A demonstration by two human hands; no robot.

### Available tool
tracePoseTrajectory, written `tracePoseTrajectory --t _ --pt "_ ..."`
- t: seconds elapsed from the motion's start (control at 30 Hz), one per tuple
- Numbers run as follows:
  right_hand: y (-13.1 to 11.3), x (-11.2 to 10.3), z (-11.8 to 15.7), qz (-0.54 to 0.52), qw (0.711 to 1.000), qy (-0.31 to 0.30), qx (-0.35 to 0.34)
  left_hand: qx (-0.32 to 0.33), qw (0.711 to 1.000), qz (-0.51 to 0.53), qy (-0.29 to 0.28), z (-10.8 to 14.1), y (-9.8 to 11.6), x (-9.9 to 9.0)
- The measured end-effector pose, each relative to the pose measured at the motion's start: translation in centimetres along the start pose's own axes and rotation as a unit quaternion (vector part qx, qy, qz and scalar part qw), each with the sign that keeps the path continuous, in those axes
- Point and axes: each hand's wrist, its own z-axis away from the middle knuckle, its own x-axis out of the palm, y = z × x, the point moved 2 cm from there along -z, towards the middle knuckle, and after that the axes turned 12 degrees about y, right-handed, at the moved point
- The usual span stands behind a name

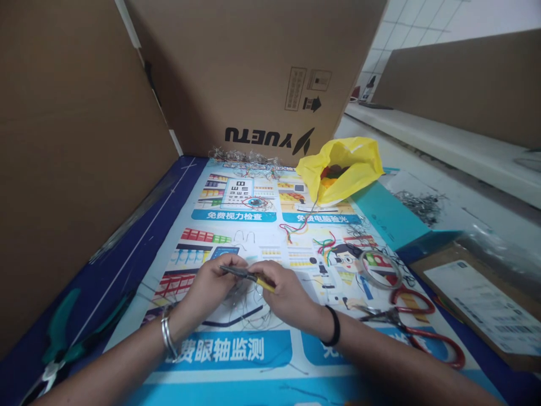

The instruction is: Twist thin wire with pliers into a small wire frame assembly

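Note:
My right hand (281, 285) is closed round a pair of needle-nose pliers (242, 272) with yellow handles, their dark jaws pointing left. At those jaws, the fingers of my left hand (218, 285) are pinched together. Fine silvery thin wire (247, 301) shows under and between both hands, seemingly held at the left fingertips; the exact grip is hidden. More loose strands are spread over the printed sheet (270, 355) beneath. A small piece with red wire (255, 203) lies farther up the sheet.
Red-handled scissors (393, 317) and a roll of clear tape (380, 269) lie at right. Green-handled pliers (63, 344) are at left. A yellow bag (338, 169), coloured cords (325, 245), a wire pile (249, 160) and a teal box (393, 220) stand farther back, before cardboard walls (253, 73).

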Motion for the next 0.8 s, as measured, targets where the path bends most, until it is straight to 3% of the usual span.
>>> tracePoseTrajectory --t 0.4,0.8 --pt "0.04 0.21 0.12 -0.05 0.997 0.026 0.043 -0.006 1.0 -0.019 -0.017 0.12 0.08 -0.01" --pt "-0.05 0.28 -0.03 -0.032 0.998 0.034 0.038 0.05 0.996 -0.079 0.0 0.11 -0.03 -0.02"
